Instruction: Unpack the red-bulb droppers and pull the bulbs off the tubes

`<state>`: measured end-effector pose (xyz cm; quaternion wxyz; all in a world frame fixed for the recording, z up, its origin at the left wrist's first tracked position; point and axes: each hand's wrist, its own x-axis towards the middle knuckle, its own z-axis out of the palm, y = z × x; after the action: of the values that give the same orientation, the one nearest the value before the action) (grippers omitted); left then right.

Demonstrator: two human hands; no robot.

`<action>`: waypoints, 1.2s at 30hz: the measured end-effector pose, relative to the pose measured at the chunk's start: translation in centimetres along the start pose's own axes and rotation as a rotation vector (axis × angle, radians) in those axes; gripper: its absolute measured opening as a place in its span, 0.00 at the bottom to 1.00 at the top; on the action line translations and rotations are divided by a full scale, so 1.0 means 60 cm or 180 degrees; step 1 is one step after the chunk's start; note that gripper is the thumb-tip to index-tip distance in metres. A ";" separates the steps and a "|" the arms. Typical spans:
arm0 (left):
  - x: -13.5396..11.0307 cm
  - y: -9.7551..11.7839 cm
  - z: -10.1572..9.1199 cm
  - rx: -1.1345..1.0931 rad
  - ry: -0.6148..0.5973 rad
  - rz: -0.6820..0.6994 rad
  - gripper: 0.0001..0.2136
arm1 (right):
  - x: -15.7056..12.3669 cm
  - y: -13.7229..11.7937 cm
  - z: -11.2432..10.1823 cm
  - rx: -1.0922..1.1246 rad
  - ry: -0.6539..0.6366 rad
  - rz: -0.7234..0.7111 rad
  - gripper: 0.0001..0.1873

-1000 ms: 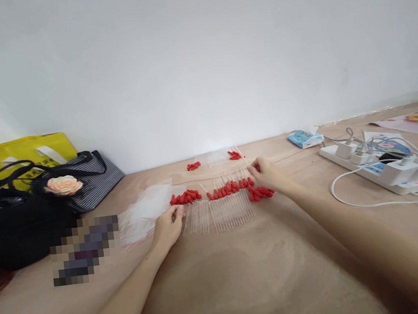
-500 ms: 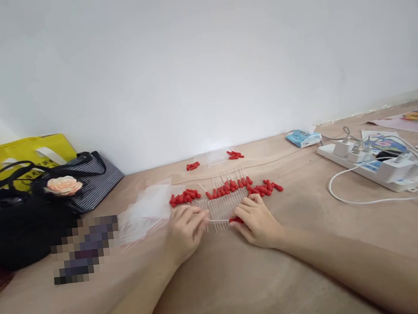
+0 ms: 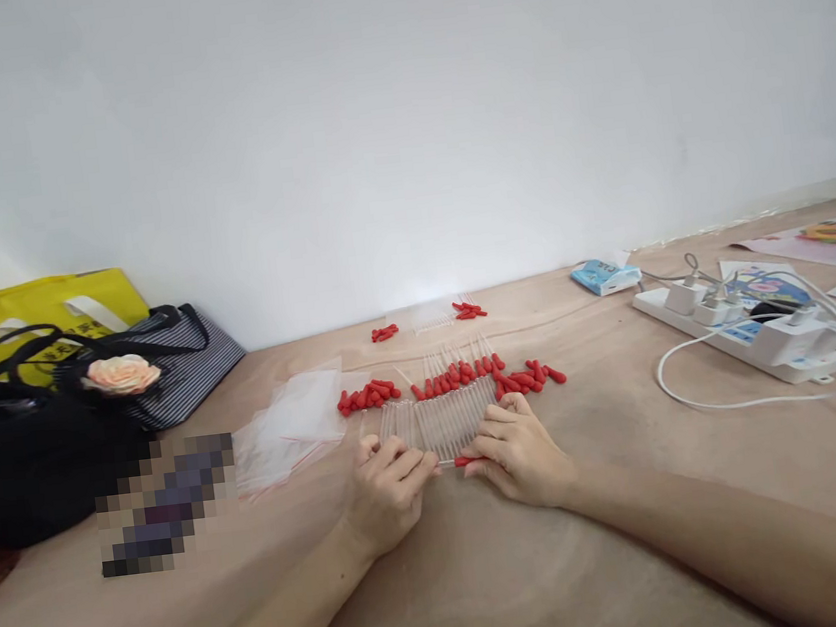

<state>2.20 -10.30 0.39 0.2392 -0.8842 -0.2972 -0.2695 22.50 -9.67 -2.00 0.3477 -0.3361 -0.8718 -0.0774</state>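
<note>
My left hand [image 3: 397, 487] is closed in a pinch on a thin glass dropper tube [image 3: 446, 464], of which only a short length shows. My right hand [image 3: 520, 453] pinches a red rubber bulb [image 3: 463, 461] at the tube's right end. How far the tube sits inside the bulb I cannot tell. Just beyond my fingers lies a row of bare glass tubes [image 3: 446, 429]. Behind it are several droppers with red bulbs fitted [image 3: 459, 375]. Loose red bulbs [image 3: 368, 396] are heaped to the left, and another heap of bulbs [image 3: 527, 380] lies to the right.
Clear plastic bags [image 3: 294, 418] lie left of the tubes. More red bulbs [image 3: 469, 310] and tubes [image 3: 430, 320] are near the wall. A power strip [image 3: 737, 332] with cables and a blue tissue pack [image 3: 605, 275] stand right; bags [image 3: 189, 360] are at left.
Both hands have come nearer to me and closer together with the tube and bulb. Less of the tube shows between them.
</note>
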 end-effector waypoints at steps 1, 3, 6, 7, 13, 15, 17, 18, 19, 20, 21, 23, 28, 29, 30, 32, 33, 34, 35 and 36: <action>0.000 0.000 0.000 -0.0011 0.0006 0.0004 0.09 | 0.000 0.000 -0.001 0.0026 0.0003 -0.0005 0.14; 0.000 0.000 0.001 -0.0021 0.0013 -0.0006 0.09 | -0.001 0.001 -0.003 0.0057 0.0000 -0.0018 0.13; 0.001 0.003 0.002 -0.0025 0.0009 -0.0046 0.10 | -0.002 -0.001 -0.006 0.0018 -0.0015 -0.0048 0.13; 0.001 0.004 0.002 -0.0028 0.0014 -0.0051 0.10 | -0.002 -0.001 -0.006 -0.0005 -0.0007 -0.0056 0.13; -0.010 -0.027 0.000 0.0027 -0.0002 -0.0360 0.11 | -0.007 0.015 -0.015 -0.0041 0.0079 0.0059 0.12; -0.016 -0.054 -0.003 0.0180 -0.0148 -0.1045 0.12 | -0.006 0.028 -0.021 -0.0028 0.0248 0.0383 0.12; -0.019 -0.080 -0.004 0.0173 -0.0543 -0.1793 0.14 | -0.002 0.038 -0.025 0.0028 0.0511 0.0711 0.12; -0.019 -0.089 -0.005 0.0120 -0.0743 -0.2087 0.14 | 0.001 0.042 -0.028 0.0046 0.0642 0.0830 0.11; -0.018 -0.096 -0.005 0.0051 -0.0936 -0.2298 0.13 | 0.004 0.045 -0.029 0.0037 0.0754 0.0926 0.11; -0.015 -0.099 -0.004 0.0000 -0.1100 -0.2441 0.12 | 0.006 0.048 -0.031 -0.0002 0.0841 0.1017 0.11; -0.012 -0.100 -0.003 -0.0025 -0.1230 -0.2529 0.11 | 0.009 0.050 -0.033 -0.0065 0.0899 0.1114 0.11; -0.005 -0.097 -0.001 -0.0006 -0.1431 -0.2572 0.11 | 0.012 0.055 -0.038 -0.0232 0.0948 0.1331 0.12; 0.006 -0.091 0.006 0.0047 -0.1745 -0.2570 0.12 | 0.017 0.088 -0.056 -0.0502 0.0800 0.2033 0.10; 0.006 -0.091 0.007 0.0044 -0.1764 -0.2604 0.12 | 0.017 0.098 -0.060 -0.0483 0.0721 0.2220 0.10; 0.007 -0.092 0.007 0.0033 -0.1766 -0.2639 0.11 | 0.016 0.109 -0.064 -0.0423 0.0629 0.2428 0.09; 0.008 -0.093 0.008 -0.0022 -0.1741 -0.2711 0.12 | 0.013 0.134 -0.068 -0.0155 0.0416 0.2883 0.09; 0.008 -0.093 0.008 -0.0077 -0.1714 -0.2757 0.12 | 0.010 0.146 -0.069 0.0046 0.0317 0.3109 0.09; 0.008 -0.092 0.008 -0.0155 -0.1680 -0.2815 0.13 | 0.006 0.158 -0.069 0.0268 0.0229 0.3299 0.10; 0.008 -0.092 0.008 -0.0245 -0.1654 -0.2881 0.14 | 0.003 0.169 -0.068 0.0481 0.0174 0.3429 0.10; 0.008 -0.092 0.008 -0.0339 -0.1630 -0.2942 0.15 | -0.001 0.179 -0.066 0.0652 0.0139 0.3508 0.10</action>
<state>-0.91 -5.92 1.75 -0.0300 -0.7094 -0.6907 -0.1370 31.59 -3.00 -0.16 0.3856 -0.7048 -0.5630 0.1939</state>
